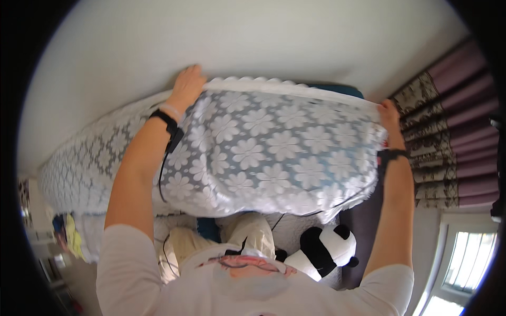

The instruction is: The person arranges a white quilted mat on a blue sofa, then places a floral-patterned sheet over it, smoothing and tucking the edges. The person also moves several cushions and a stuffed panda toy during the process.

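Observation:
A grey cover with white flowers and a scalloped white edge lies spread before me, along the wall. At its far edge, left of centre, my left hand grips the white border with curled fingers. My right hand holds the cover's far right corner near the curtain. Between the hands the border is stretched, and a dark teal surface shows behind it. Both wrists wear black bands with cables. Beneath the cover's near edge are my knees, on a light quilted surface.
A black-and-white plush panda lies near my right knee. Purple patterned curtains hang at the right, above a bright barred window. A pale wall rises beyond the cover. Yellow and dark cloths lie at the left.

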`<action>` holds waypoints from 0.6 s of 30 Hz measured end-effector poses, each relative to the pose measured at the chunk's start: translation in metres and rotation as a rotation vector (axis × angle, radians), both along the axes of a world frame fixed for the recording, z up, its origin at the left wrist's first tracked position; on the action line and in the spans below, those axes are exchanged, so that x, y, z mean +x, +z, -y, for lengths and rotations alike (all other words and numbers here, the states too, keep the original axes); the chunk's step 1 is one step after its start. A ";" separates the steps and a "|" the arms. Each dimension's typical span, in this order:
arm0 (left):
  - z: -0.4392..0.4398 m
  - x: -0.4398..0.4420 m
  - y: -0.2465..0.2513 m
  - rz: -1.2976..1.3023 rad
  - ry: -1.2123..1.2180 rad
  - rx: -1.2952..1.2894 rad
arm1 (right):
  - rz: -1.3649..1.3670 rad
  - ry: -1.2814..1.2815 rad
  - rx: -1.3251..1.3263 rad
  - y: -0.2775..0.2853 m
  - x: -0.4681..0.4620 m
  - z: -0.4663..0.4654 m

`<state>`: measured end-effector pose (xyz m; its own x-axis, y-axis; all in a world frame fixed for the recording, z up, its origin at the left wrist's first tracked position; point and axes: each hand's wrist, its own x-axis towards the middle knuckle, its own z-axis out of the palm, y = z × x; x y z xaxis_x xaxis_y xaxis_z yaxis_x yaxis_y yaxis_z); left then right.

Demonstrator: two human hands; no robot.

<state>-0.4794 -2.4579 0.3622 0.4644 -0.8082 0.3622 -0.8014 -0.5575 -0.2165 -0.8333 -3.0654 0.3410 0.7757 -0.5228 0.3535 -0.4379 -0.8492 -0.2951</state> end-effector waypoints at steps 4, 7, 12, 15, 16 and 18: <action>0.041 0.024 -0.030 -0.100 0.246 0.015 | 0.136 0.011 0.043 -0.011 0.083 -0.006; 0.055 0.003 -0.030 -0.197 0.297 -0.182 | 0.272 -0.030 0.008 -0.013 0.138 -0.003; 0.116 -0.080 -0.033 -0.569 -0.272 -0.305 | 0.292 -0.126 0.131 -0.042 0.183 0.007; 0.184 -0.100 -0.043 -0.238 -0.503 -0.035 | 0.372 0.063 0.275 -0.051 0.163 0.021; 0.202 -0.096 -0.046 -0.194 -0.438 0.031 | 0.433 0.169 0.397 -0.051 0.146 0.025; 0.236 -0.083 -0.053 -0.306 -0.384 0.171 | 0.553 0.139 0.620 -0.053 0.089 0.025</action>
